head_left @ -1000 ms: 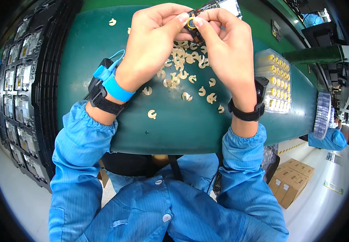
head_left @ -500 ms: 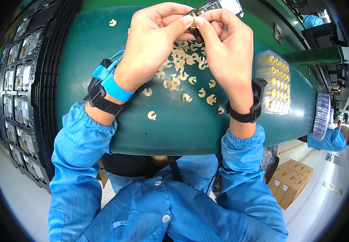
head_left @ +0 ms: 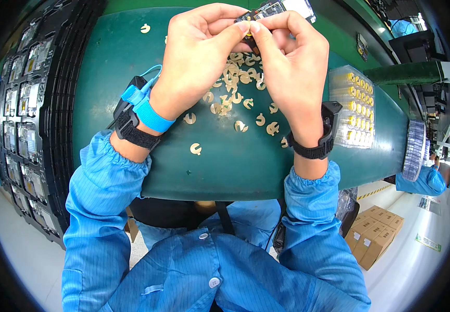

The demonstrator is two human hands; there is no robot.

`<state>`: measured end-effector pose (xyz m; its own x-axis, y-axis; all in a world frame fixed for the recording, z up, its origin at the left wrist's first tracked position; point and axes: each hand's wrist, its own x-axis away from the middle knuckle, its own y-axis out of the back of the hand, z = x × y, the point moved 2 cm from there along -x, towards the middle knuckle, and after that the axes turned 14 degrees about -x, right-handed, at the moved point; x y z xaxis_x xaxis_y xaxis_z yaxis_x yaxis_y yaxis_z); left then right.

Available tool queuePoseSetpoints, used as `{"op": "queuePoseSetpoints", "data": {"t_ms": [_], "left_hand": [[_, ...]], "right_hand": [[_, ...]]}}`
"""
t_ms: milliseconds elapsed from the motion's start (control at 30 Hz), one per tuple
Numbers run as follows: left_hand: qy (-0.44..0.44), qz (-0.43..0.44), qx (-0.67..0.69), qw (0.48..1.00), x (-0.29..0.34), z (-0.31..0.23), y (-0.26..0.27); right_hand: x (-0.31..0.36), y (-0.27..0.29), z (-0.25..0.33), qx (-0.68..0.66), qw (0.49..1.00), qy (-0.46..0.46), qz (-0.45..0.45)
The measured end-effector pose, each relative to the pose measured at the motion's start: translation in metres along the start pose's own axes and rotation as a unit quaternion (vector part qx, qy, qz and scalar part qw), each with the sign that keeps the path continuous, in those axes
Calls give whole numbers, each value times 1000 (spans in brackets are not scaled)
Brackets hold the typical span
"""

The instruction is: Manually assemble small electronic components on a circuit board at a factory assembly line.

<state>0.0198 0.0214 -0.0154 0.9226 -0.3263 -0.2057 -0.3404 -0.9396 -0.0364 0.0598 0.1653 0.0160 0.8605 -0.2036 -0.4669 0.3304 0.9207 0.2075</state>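
At the far middle of the table, my left hand (head_left: 196, 57) and my right hand (head_left: 292, 62) meet on a small black circuit board (head_left: 270, 10) with a white, shiny part at its right end. Both hands are closed on the board. My two thumbs press side by side on a small round piece with a yellow rim (head_left: 249, 33); the thumb tips cover most of it. Below the hands, many pale, round, notched liner pieces (head_left: 230, 96) lie scattered on the green mat (head_left: 225, 171). A blue wrist strap (head_left: 153, 117) with a cable circles my left wrist.
Right of my right hand stands a clear plastic tray (head_left: 352, 106) with rows of yellow-rimmed round pieces. Stacked black trays (head_left: 35, 114) of boards rise along the left. Beyond the tray is a green-covered bar (head_left: 402, 73). Cartons (head_left: 373, 234) sit on the floor at right; a person in blue (head_left: 420, 179) is farther off.
My right hand and wrist have shifted very slightly to the right. Both thumbs remain on the round piece, and the board stays in nearly the same place.
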Motion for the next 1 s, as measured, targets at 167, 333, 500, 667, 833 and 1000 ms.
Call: {"op": "queuePoseSetpoints", "data": {"t_ms": [167, 333, 500, 667, 833, 1000], "left_hand": [[-1, -24, 2, 1000, 0, -2, 0], [4, -40, 8, 999, 1, -1, 1], [-3, -51, 15, 999, 0, -1, 2], [0, -54, 29, 998, 1, -3, 2], [-3, -53, 35, 998, 1, -2, 1], [5, -53, 24, 998, 1, -3, 1]], "right_hand": [[1, -2, -3, -13, 999, 50, 8], [0, 0, 0, 0, 997, 71, 26], [0, 3, 10, 58, 985, 147, 71], [-1, 5, 10, 69, 978, 171, 97], [-1, 4, 10, 82, 974, 188, 100], [0, 5, 9, 86, 972, 195, 99]]}}
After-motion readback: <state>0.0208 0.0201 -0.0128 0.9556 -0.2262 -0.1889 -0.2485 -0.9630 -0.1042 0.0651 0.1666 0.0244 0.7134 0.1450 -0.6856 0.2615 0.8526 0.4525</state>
